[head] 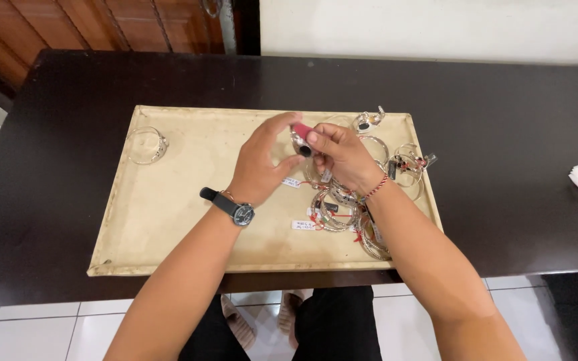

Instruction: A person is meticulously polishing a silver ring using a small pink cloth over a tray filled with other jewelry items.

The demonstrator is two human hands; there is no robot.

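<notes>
One cream tray on dark table; white tiled floor.

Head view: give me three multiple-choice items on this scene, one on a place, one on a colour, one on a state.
1. Where does the lone bangle lie on the tray?
A. far left end
B. near right corner
C. off the tray, on the table

2. What colour is the watch strap on the left hand?
A. white
B. black
C. red

3. What is the state of the right hand?
A. flat and empty on the table
B. pinching a small red piece
C. gripping the tray rim

Answers:
1 A, it sits alone at the left end, apart from the pile.
2 B, the band at the wrist is black.
3 B, fingertips close on the red piece.
</notes>
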